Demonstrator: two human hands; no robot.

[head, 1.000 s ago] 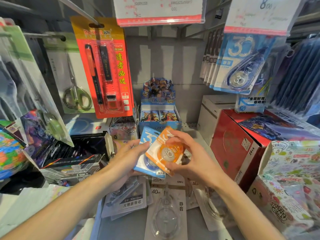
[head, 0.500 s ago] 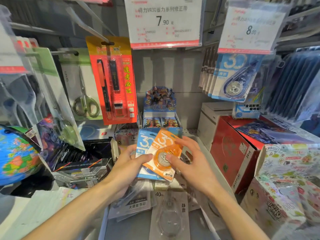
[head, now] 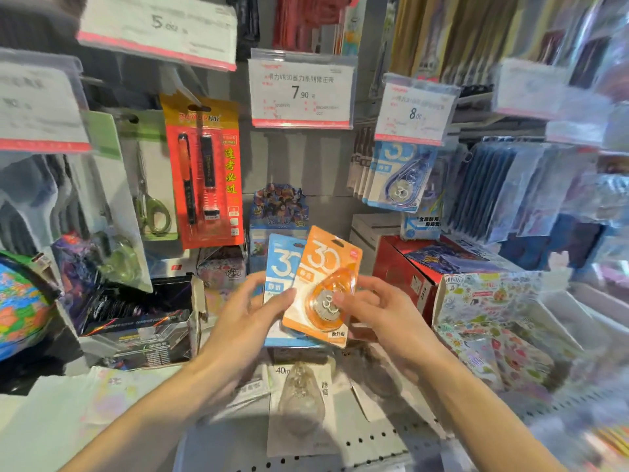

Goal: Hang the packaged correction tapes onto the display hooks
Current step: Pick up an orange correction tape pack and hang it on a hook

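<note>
While the left hand (head: 245, 321) and right hand (head: 381, 315) are clamping the orange pack (head: 321, 284) and blue pack (head: 280, 267), these light, stiff cards are probably handling best by their edges.

Two hands: left hand (head: 243, 321), right hand (head: 384, 318). Two held correction-tape cards: one orange card (head: 323, 284), one blue card (head: 280, 267). One clear-blister 40m pack (head: 299, 400) lying on shelf. Four white price tags readable overhead: 7.90 tag (head: 301, 92), 8.00 tag (head: 415, 112), 5.00 tag (head: 160, 27), plus others blurred.

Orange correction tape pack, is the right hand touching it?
Touching. The head view shows the right hand with fingertips pressed on the orange correction tape pack.
</note>
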